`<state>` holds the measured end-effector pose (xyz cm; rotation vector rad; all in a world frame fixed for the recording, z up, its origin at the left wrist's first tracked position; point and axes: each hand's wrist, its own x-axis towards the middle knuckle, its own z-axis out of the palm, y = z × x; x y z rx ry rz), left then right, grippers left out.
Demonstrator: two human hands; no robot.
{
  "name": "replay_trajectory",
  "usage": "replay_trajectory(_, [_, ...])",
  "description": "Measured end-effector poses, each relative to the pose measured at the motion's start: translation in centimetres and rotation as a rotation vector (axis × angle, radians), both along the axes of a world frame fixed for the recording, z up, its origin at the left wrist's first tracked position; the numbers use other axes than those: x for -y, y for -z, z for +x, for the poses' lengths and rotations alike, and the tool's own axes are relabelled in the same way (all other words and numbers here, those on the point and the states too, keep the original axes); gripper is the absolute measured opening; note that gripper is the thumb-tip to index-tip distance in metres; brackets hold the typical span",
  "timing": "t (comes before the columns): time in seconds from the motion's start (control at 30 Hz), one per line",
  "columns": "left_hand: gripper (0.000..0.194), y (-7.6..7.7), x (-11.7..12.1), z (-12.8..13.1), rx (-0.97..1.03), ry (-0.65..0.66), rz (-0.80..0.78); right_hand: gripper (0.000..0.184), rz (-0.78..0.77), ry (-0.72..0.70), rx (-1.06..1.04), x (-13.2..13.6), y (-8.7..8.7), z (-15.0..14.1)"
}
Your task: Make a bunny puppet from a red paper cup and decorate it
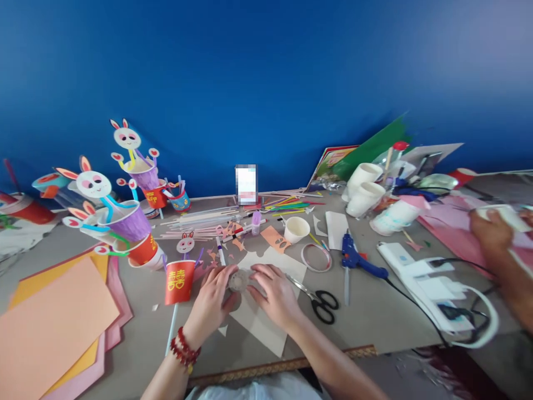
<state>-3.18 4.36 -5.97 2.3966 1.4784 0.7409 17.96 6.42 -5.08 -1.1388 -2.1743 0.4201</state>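
Observation:
My left hand (212, 297) and my right hand (272, 291) rest close together on a sheet of pale paper (262, 328) near the table's front edge. Between their fingertips they pinch a small round grey-white paper piece (239, 281). The left wrist wears a red bead bracelet (184, 348). A red paper cup (179, 281) on a white straw stands just left of my left hand. Black-handled scissors (320, 303) lie just right of my right hand.
Paper-cup rabbits (125, 222) stand at the left, orange and pink card sheets (54, 322) at the front left. Straws (216, 219), a white cup (296, 229), a tape ring (316, 257), a blue glue gun (358, 261) and a power strip (420, 278) lie around. Another person's hand (495, 233) works at the far right.

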Motion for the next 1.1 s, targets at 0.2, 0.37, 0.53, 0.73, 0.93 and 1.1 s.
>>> replay_trajectory(0.2, [0.051, 0.6, -0.2, -0.2, -0.007, -0.012, 0.074, 0.021, 0.001, 0.049, 0.000, 1.2, -2.3, 2.7])
replay_trajectory(0.37, [0.051, 0.3, 0.3, 0.2, -0.012, -0.030, 0.051, 0.016, -0.059, 0.090, 0.161, 0.3, -4.0, 3.8])
replay_trajectory(0.53, [0.051, 0.2, 0.4, 0.3, -0.014, -0.046, 0.056, 0.011, -0.114, -0.030, 0.239, -3.2, -6.1, -0.1])
replay_trajectory(0.73, [0.055, 0.4, 0.4, 0.4, -0.048, -0.079, 0.025, 0.014, -0.101, -0.109, 0.290, -5.9, -5.8, -6.0])
replay_trajectory(0.93, [0.053, 0.5, 0.6, 0.5, -0.054, -0.095, 0.064, 0.011, -0.083, -0.101, 0.287, -6.0, -6.3, -6.0])
replay_trajectory(1.1, [0.049, 0.0, 0.6, 0.6, -0.043, -0.074, -0.011, 0.024, -0.066, 0.118, 0.243, -8.1, -9.3, 0.4])
